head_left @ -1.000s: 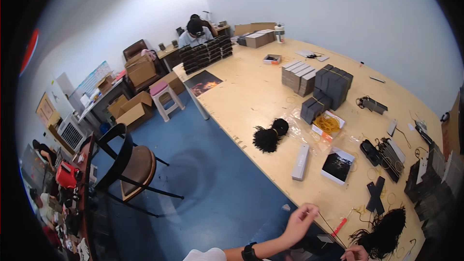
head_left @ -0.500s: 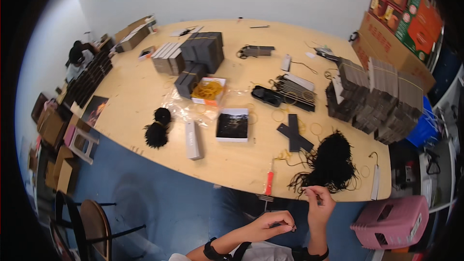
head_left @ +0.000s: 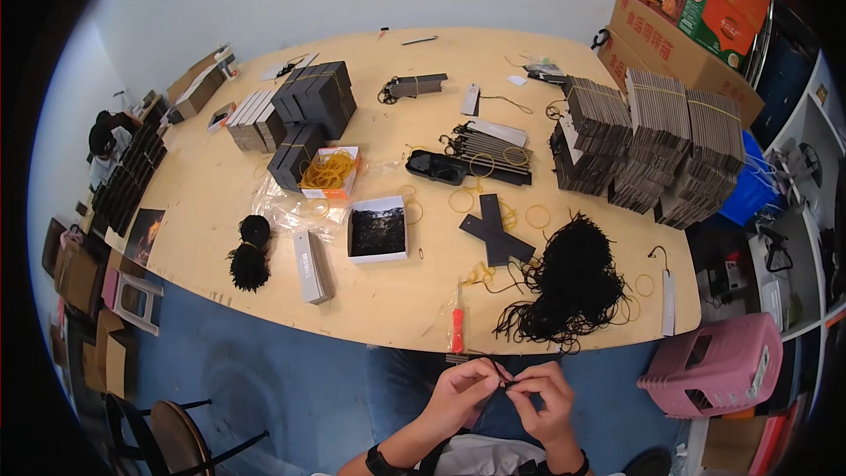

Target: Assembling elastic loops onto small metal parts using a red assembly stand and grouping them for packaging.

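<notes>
My left hand (head_left: pixel 463 392) and my right hand (head_left: pixel 544 401) meet in front of the table's near edge, above my lap. Both are closed in a pinch, thumb against finger, on a thin black cord (head_left: pixel 503 378) held between them. Only a short dark bit of the cord shows; the fingers cover the rest. Just beyond my hands a large heap of black cords (head_left: pixel 577 278) lies on the table, its loose ends spreading toward the edge. A red-handled tool (head_left: pixel 457 326) rests left of this heap.
On the table (head_left: pixel 397 308) stand stacked grey tags (head_left: pixel 652 137), black boxes (head_left: pixel 313 97), a box of yellow rubber bands (head_left: pixel 329 172), an open white box (head_left: pixel 377 229), crossed dark strips (head_left: pixel 496 231) and a tied cord bundle (head_left: pixel 251 256). A pink stool (head_left: pixel 709 366) is at right.
My hands have come together, the right one drawing back from the cord heap toward the left. The view has shifted, so the table things sit further left.
</notes>
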The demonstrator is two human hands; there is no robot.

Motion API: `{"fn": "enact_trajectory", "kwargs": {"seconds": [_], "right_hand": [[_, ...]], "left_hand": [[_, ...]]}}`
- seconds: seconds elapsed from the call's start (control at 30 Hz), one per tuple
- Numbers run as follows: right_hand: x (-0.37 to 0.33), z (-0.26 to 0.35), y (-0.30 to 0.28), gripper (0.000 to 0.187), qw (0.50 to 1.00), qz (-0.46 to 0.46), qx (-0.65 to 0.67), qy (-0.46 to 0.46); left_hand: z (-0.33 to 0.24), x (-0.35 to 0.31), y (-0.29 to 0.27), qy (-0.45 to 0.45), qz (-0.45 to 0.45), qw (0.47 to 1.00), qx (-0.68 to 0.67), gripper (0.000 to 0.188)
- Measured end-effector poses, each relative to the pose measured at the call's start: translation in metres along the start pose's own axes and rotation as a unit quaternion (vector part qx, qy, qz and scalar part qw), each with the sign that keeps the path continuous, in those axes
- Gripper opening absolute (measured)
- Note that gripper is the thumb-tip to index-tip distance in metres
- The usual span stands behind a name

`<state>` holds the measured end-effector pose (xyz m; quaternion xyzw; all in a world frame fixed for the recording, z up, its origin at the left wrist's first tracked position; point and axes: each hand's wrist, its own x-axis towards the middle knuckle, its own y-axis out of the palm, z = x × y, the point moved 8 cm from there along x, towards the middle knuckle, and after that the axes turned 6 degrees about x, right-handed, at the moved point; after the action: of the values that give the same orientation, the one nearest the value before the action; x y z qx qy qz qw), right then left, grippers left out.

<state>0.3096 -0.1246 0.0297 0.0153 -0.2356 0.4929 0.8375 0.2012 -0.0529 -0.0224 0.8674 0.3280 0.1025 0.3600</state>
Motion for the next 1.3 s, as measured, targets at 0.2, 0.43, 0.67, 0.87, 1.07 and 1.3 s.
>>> {"fn": "enact_trajectory", "kwargs": {"seconds": [0.2, 0.43, 0.67, 0.87, 1.07, 1.3], "right_hand": [[-0.006, -0.010, 0.011, 0.012, 0.990, 0.095, 0.098, 0.024], [-0.004, -0.030, 0.017, 0.013, 0.968, 0.104, 0.198, 0.112], [0.021, -0.025, 0.010, 0.018, 0.974, 0.146, 0.148, 0.088], [0.023, -0.025, -0.002, 0.021, 0.990, 0.014, 0.112, 0.087], [0.018, -0.022, 0.013, 0.016, 0.979, 0.129, 0.137, 0.079], [0.011, -0.033, 0.029, 0.008, 0.947, 0.181, 0.220, 0.148]], "left_hand": [[-0.021, -0.002, -0.007, 0.057, -0.063, 0.989, 0.120, 0.005], [-0.037, -0.005, -0.001, 0.098, 0.012, 0.958, 0.270, 0.003], [-0.035, -0.010, 0.008, 0.090, 0.050, 0.882, 0.460, 0.006], [-0.033, -0.010, 0.009, 0.088, 0.055, 0.887, 0.451, 0.007], [-0.032, -0.012, 0.006, 0.091, 0.083, 0.873, 0.472, 0.009], [-0.021, -0.015, -0.005, 0.025, 0.066, 0.911, 0.405, 0.011]]}}
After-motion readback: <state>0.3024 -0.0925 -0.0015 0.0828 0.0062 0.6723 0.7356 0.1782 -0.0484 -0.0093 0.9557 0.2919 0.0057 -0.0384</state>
